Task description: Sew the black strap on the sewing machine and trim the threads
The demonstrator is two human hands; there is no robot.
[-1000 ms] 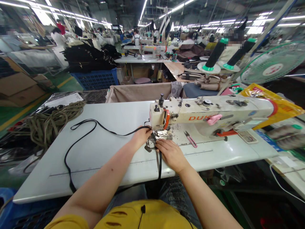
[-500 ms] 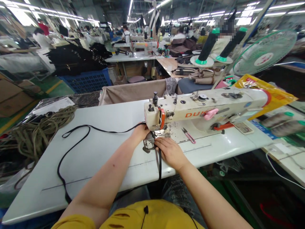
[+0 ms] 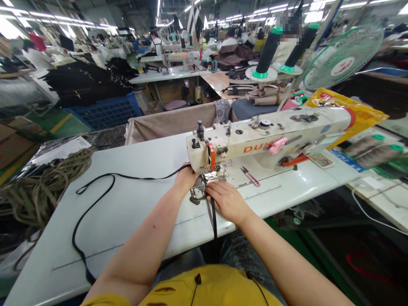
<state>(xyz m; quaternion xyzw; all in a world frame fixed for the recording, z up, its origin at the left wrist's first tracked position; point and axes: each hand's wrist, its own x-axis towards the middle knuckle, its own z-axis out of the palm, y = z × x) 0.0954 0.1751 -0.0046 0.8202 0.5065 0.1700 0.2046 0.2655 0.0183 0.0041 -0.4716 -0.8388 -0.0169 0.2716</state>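
Note:
A narrow black strap [image 3: 214,219] runs up over the table's front edge to the presser foot of a white sewing machine [image 3: 236,142]. My right hand [image 3: 228,199] lies in front of the foot, fingers together and pressing the strap against the metal plate. Left of the machine head, my left hand [image 3: 185,180] is closed at the strap behind the foot; the head hides its fingertips. From there the strap trails left across the white table [image 3: 134,204] in a loop and hangs off the front edge. Pink-handled thread snips [image 3: 250,176] lie right of the needle area.
Olive straps [image 3: 47,187] are heaped at the table's left end. A beige cloth-lined bin [image 3: 168,123] stands behind the table. Thread cones [image 3: 267,53] and a green fan [image 3: 342,59] rise at the back right. A yellow plastic bag [image 3: 347,110] is behind the machine.
The whole view has shifted slightly, so the scene sits a little further left and higher. Both hands stay at the machine; the strap shows little change.

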